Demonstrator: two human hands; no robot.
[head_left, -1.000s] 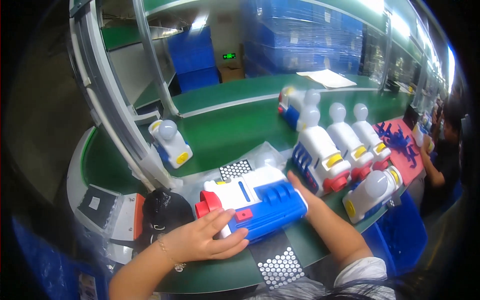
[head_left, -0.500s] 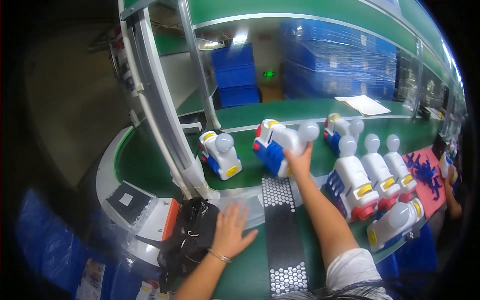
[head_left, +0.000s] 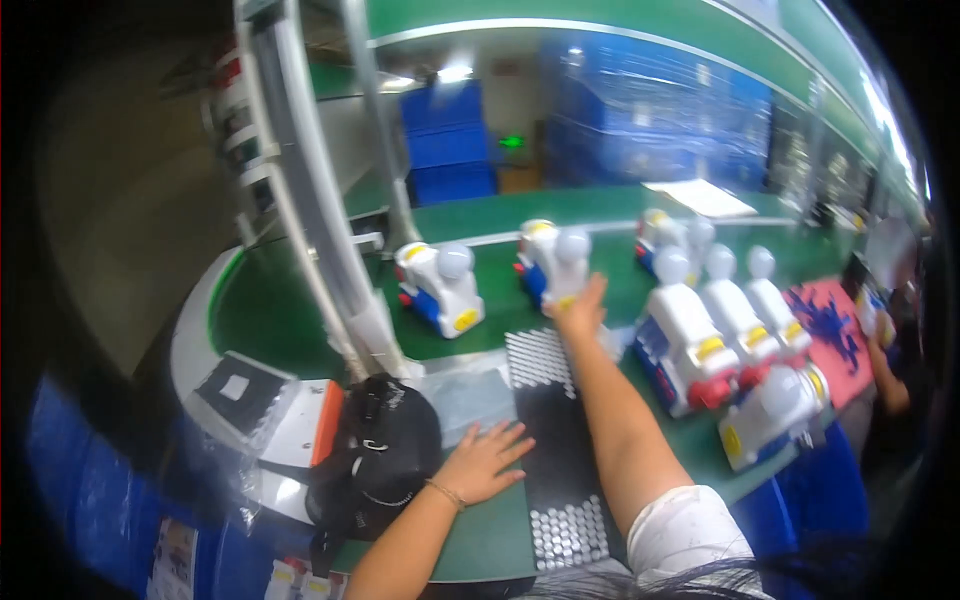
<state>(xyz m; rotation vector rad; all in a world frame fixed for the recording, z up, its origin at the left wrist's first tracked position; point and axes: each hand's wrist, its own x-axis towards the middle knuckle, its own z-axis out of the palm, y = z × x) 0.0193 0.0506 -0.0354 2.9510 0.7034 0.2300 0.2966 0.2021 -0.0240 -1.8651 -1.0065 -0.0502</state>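
Observation:
My right hand (head_left: 580, 308) reaches forward with its fingers apart, at the lower right side of a white-and-blue toy (head_left: 553, 268) topped by a pale round bulb. That toy stands on the green belt; blur hides whether the fingertips still touch it. To its left is a matching toy (head_left: 440, 288) with a yellow disc and red parts. My left hand (head_left: 488, 462) lies flat with spread fingers, just left of a black strip (head_left: 560, 440) bearing rows of small silvery discs. A thin clear plastic sheet (head_left: 465, 400) is beyond its fingertips.
Several more such toys (head_left: 685, 340) stand at the right, with one (head_left: 775, 415) near the edge. Past them is a pink mat (head_left: 835, 310) with blue pieces, and another person's hand (head_left: 883, 330). A black bag (head_left: 390, 450) and a metal post (head_left: 310, 190) occupy the left.
The toy by my right hand has turned and come to stand on the belt, and the fingers have loosened from it. The whole view has shifted slightly; my left hand lies further right.

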